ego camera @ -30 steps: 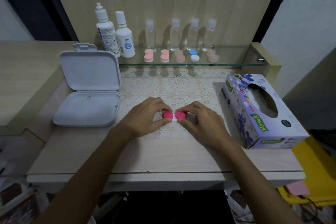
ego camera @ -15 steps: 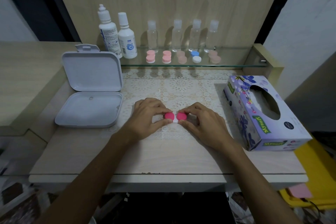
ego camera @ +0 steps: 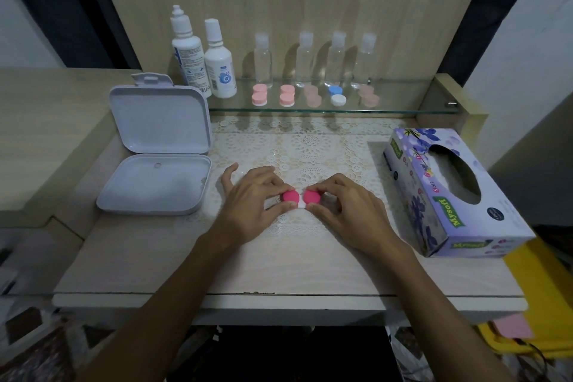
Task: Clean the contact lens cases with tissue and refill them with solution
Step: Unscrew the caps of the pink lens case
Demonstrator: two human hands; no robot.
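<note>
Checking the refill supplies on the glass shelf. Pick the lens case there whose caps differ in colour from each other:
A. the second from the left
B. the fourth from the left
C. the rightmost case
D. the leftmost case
B: the fourth case has one blue cap and one white cap, while the other cases on the glass shelf show matching pink or pale caps.

Both hands pinch pink lens case (ego camera: 301, 197) caps on table (ego camera: 279, 270).

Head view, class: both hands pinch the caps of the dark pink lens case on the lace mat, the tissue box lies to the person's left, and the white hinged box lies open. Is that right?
One slip: in the head view the tissue box lies to the person's right. The left hand and right hand do pinch the caps of the dark pink lens case on the lace mat, and the white hinged box lies open.
</note>
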